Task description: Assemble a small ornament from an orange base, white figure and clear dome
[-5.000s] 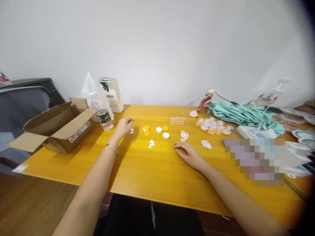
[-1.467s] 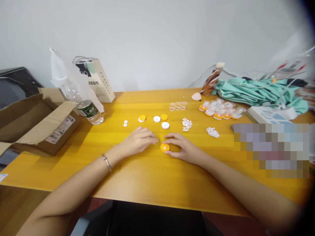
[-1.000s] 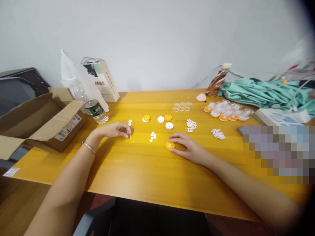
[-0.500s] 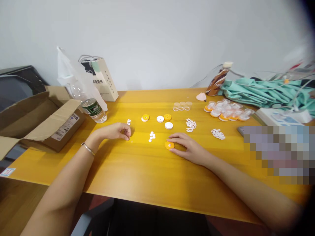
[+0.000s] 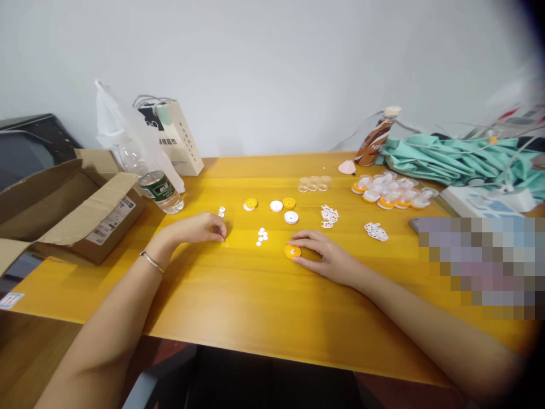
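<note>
At the table's left, my left hand (image 5: 203, 228) has its fingertips pinched together at the tabletop. What they hold, if anything, is too small to make out. My right hand (image 5: 319, 254) grips an orange round disc (image 5: 292, 251) by its edge, thumb on the near side and fingers on the far side. A small pale piece sits at that disc's centre. Between my hands lie several small white discs (image 5: 261, 236). Farther back are white round discs (image 5: 291, 217) and orange ones (image 5: 289, 203). A few small white pieces (image 5: 222, 211) lie just beyond my left hand.
Clear cups (image 5: 313, 184) and white lattice pieces (image 5: 329, 216) lie beyond my right hand. Orange-and-white capped assemblies (image 5: 392, 190) cluster at right, near a brown bottle (image 5: 377, 139) and green cloth (image 5: 464, 159). A cardboard box (image 5: 97, 221) and water bottle (image 5: 162, 192) stand left.
The view has shifted very slightly. Both hands stay in nearly the same place, the right still on the orange disc and the left still pinched at the table.
</note>
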The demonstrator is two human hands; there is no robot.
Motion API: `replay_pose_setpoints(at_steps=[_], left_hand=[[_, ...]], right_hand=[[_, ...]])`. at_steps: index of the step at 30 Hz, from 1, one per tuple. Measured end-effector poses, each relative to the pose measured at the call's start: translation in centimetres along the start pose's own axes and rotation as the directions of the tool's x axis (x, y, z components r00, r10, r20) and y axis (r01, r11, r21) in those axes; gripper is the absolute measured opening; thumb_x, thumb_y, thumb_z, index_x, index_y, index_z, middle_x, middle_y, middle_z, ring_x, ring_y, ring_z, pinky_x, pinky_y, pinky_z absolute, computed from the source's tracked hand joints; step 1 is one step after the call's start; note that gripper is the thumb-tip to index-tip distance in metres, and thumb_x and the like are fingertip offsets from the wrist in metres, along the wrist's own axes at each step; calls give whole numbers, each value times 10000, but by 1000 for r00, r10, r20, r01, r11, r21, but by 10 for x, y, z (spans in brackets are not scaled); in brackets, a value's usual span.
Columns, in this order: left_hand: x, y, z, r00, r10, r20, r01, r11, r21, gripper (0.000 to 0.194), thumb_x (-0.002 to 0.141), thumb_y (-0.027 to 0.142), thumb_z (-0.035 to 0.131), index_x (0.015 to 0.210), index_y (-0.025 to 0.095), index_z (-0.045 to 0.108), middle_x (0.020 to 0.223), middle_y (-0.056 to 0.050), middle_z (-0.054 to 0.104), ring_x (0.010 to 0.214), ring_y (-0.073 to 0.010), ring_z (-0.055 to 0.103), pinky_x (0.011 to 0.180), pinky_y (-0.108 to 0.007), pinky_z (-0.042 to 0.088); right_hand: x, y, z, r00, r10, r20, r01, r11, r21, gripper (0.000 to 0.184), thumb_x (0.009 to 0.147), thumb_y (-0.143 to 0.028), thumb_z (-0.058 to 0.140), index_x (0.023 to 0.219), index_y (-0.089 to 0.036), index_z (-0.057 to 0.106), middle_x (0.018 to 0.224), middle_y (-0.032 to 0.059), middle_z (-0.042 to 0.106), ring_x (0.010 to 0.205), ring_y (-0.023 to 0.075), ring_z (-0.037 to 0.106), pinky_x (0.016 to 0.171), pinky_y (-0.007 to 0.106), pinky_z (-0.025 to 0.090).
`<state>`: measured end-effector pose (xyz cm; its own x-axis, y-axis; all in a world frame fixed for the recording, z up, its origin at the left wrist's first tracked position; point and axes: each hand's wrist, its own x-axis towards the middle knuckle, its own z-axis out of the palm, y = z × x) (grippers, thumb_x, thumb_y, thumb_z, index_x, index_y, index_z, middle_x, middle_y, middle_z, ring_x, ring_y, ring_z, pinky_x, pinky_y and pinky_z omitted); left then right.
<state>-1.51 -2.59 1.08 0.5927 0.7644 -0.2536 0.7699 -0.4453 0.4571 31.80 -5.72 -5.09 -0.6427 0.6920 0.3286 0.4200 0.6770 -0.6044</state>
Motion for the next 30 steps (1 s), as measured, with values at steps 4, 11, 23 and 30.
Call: replay_pose_setpoints(at_steps=[4,11,23,30], left_hand=[[1,-1,2,999,14,-33,-14,1000,5,142,720,246,574,797,163,661,764,-12,664,665,-115,585,622,-193,408],[0,4,1,998,18,-67,-20,1000,-21,138,728,233,561,794,149,647,784,-23,658,697,-118,585,646,-200,420],[23,50,38,907,130,-402,-244,938,-247,121,736,252,579,760,140,619,764,-19,628,734,-117,551,733,-248,429],[51,88,91,852,81,-518,-313,871,-379,141,766,261,579,781,136,643,712,-23,616,657,-102,541,627,-222,431]], right_hand=[[0,0,0,1000,-1,3,1,1000,-2,248,824,-333,519,1040,-249,611,1126,81,564,1053,224,547,927,409,440],[0,0,0,1000,1,6,-1,1000,-7,247,825,-325,522,1040,-241,609,1130,86,560,1056,221,545,932,402,438],[9,0,8,1000,-26,-3,26,997,-69,268,806,-325,557,1062,-254,593,1129,82,541,1058,216,531,934,404,424],[12,2,10,999,-44,-3,44,996,-82,242,795,-336,569,1020,-253,605,1099,75,552,1027,214,536,907,399,428]])
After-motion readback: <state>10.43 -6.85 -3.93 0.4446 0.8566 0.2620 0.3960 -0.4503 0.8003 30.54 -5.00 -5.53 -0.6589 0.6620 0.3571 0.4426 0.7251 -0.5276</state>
